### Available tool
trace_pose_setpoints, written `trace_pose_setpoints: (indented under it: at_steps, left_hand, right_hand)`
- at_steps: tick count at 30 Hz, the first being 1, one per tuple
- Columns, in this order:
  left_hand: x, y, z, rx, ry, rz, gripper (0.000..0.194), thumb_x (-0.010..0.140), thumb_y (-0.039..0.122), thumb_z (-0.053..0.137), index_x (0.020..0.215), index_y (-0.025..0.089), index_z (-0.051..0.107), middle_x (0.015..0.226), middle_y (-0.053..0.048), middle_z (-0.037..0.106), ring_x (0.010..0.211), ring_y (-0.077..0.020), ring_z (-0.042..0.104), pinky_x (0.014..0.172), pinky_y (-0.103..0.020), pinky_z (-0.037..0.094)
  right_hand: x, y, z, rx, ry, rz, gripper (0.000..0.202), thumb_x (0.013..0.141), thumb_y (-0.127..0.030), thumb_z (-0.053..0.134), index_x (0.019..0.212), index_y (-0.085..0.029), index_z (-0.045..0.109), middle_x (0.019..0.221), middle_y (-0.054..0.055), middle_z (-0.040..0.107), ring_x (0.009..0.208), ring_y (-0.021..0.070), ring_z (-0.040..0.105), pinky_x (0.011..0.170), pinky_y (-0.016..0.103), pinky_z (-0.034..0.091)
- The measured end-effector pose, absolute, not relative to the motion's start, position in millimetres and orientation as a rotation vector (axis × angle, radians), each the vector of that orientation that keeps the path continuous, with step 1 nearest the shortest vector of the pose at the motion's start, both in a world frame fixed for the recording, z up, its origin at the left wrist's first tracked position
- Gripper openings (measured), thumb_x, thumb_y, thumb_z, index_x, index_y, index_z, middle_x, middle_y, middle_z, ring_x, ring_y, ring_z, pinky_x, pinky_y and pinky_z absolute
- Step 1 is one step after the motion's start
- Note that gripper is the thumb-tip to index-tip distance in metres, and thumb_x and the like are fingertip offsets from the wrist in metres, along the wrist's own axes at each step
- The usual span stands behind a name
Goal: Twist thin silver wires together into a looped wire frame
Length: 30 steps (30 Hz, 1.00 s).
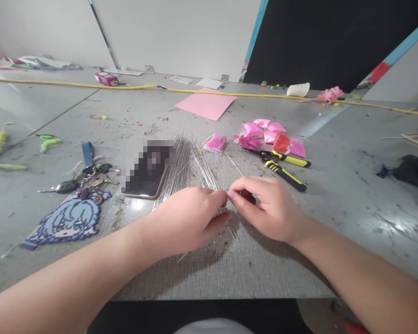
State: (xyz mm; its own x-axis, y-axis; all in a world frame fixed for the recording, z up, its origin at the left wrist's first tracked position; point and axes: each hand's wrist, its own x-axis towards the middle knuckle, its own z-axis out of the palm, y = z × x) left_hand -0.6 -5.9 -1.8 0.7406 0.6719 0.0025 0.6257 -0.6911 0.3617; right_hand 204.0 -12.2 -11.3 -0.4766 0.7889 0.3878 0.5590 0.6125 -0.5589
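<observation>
My left hand [191, 215] reaches in over the loose metal wires [179, 162], its thumb and forefinger closed at the tips. Opposite it, the thumb and forefinger of my right hand [270, 204] are pinched together, almost touching the left fingertips. Whatever lies between the fingertips is too small to make out. More thin wires [205, 169] spread out beyond and beneath the hands. Pliers with black and yellow handles [285, 174] rest beyond my right hand, their jaws against several small pink packets [252, 130] and a red one [281, 143].
A phone [148, 171] lies left of the wires, near keys [97, 178] and a blue pixel-art figure [69, 220]. Pink paper [207, 104] lies farther back. A yellow cord [195, 92] crosses the table before upright panels [181, 37]. A paper cup [298, 89] lies tipped at the back.
</observation>
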Motion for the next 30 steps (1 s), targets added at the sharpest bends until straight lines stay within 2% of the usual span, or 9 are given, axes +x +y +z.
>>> trace_pose_setpoints:
  at_steps: [20,30]
  left_hand:
    - [-3.0,-4.9,-6.9,2.694,1.023,0.107,0.026,0.099,0.036,0.039,0.084,0.019,0.053,0.072,-0.003,0.063,0.058,-0.019,0.059,0.05,-0.03,0.032]
    - [-3.2,-5.4,-5.5,2.693,0.978,0.146,0.026,0.099,0.036,0.039,0.086,0.018,0.054,0.073,-0.003,0.063,0.059,-0.0185,0.059,0.051,-0.03,0.035]
  right_hand:
    - [204.5,-11.5,-12.3,-1.121,-2.303,0.564,0.016,0.096,-0.026,0.053,0.085,-0.018,0.062,0.071,-0.001,0.06,0.063,0.0117,0.052,0.06,0.026,0.038]
    - [204.0,-14.3,-11.5,-1.046,-2.261,0.509,0.015,0.094,-0.021,0.054,0.083,-0.016,0.061,0.069,-0.002,0.059,0.062,0.0094,0.051,0.06,0.023,0.038]
